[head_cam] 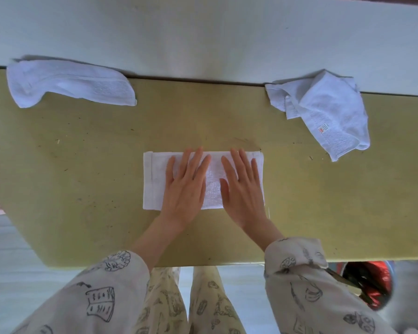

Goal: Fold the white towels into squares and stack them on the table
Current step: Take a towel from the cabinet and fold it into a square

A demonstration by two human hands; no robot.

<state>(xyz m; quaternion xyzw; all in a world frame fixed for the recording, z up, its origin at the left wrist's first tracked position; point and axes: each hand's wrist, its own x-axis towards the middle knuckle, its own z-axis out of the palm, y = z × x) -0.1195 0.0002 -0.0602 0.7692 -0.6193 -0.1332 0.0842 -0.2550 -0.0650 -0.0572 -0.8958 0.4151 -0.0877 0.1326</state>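
On folded towel (155, 179): left hand (186, 186), right hand (241, 186) flat, fingers straight, pressing side by side.

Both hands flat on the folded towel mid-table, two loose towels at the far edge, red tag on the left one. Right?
Not quite. The head view shows the red tag on the right loose towel, not the left loose towel. The rest holds: left hand and right hand lie flat on the folded towel mid-table.

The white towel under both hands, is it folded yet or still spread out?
Folded, but not yet square: the white towel lies as a flat, neat-edged rectangle on the yellow-green table, with the left hand and right hand pressing flat on it.
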